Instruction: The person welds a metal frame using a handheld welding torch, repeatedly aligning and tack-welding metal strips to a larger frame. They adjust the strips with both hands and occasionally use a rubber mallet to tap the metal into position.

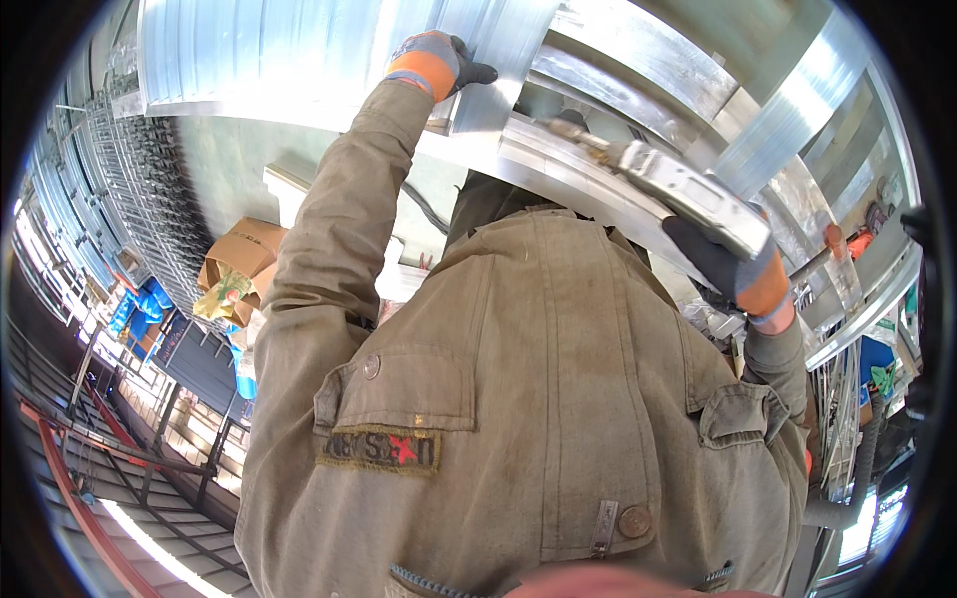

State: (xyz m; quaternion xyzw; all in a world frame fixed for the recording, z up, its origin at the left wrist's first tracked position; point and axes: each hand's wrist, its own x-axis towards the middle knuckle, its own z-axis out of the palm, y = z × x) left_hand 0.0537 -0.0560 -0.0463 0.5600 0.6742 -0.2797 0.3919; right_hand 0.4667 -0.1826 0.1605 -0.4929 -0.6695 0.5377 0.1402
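Observation:
My left hand (439,66), in a dark glove with an orange cuff, lies on a shiny ribbed metal panel (279,50) at the upper left. Its thumb is stretched out to the right, over a metal strip (490,105). A silvery power drill (688,189) is in my right hand (733,264), which wears the same kind of glove. The drill's front end points up and left, above a long pale metal profile (588,179). Motion blurs that end, so I cannot tell whether it touches the metal.
To the right of my right hand lies a hammer (835,241) with a rusty head. More metal strips (797,110) cross the workbench at the upper right. An open cardboard box (244,249) and stacked metal profiles (140,189) are on the left. Long thin rods (842,399) stand at the right.

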